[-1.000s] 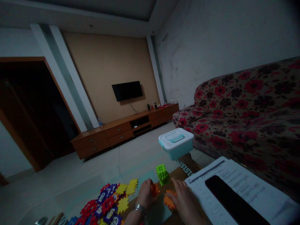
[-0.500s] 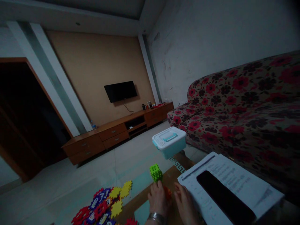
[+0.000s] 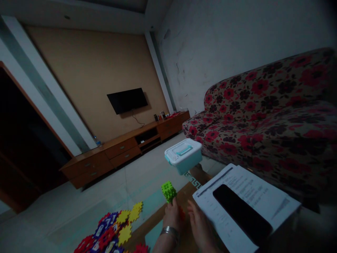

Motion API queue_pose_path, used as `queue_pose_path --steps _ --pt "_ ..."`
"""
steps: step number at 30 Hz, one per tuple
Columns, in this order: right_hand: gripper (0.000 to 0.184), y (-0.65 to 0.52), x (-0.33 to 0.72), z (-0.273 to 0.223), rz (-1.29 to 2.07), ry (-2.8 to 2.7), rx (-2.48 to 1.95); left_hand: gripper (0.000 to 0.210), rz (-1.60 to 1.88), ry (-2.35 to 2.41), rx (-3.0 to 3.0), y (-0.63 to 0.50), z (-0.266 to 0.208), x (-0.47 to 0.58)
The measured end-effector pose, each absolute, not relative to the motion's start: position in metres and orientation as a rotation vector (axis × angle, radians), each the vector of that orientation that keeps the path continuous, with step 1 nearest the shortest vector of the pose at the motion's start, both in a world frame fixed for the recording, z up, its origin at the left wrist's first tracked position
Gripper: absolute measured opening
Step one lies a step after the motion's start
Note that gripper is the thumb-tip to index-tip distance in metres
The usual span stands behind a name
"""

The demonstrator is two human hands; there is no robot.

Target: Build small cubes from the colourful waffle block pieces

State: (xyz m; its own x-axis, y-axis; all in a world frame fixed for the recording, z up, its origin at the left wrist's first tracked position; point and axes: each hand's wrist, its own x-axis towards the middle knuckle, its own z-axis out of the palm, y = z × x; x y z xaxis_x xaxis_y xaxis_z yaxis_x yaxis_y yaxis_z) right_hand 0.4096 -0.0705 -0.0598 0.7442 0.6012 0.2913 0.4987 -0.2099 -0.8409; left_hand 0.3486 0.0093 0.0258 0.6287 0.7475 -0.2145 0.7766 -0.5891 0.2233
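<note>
My left hand (image 3: 171, 217), with a silver bracelet on its wrist, reaches over the low table. Its fingers are bent round the side of an orange plastic piece (image 3: 182, 213), mostly hidden behind the hand. Just beyond the fingertips stands a stack of green toothed plastic pieces (image 3: 169, 191); whether the fingers touch it is hard to tell. To the right, my right hand (image 3: 199, 224) is held open beside the orange piece, fingers stretched out and nothing in them. Left of both hands lies a heap of yellow (image 3: 124, 234), red (image 3: 106, 237) and purple toothed pieces (image 3: 101, 228).
Printed papers (image 3: 252, 189) with a black phone (image 3: 241, 213) on top lie at the right. A teal storage box with a white lid (image 3: 183, 154) stands beyond the green stack. Farther off are a flowered sofa (image 3: 247, 116) and a wooden TV cabinet (image 3: 123, 147).
The view has turned slightly right, so everything sits further left. My left hand stays by the orange piece and green stack. My right hand's fingers look a little straighter.
</note>
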Motion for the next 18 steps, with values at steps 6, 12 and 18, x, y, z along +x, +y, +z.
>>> queue_pose_path --steps 6,12,18 --pt "0.045 -0.073 0.406 -0.051 0.192 -0.776 -1.742 0.078 -0.190 1.198 2.569 0.015 0.027 0.348" --pt "0.051 -0.069 0.401 -0.047 0.367 -0.813 -1.601 0.084 -0.232 1.163 2.549 0.022 0.019 0.353" --pt "0.053 -0.070 0.402 -0.046 0.363 -0.865 -1.653 0.104 -0.213 1.108 2.518 0.033 0.013 0.349"
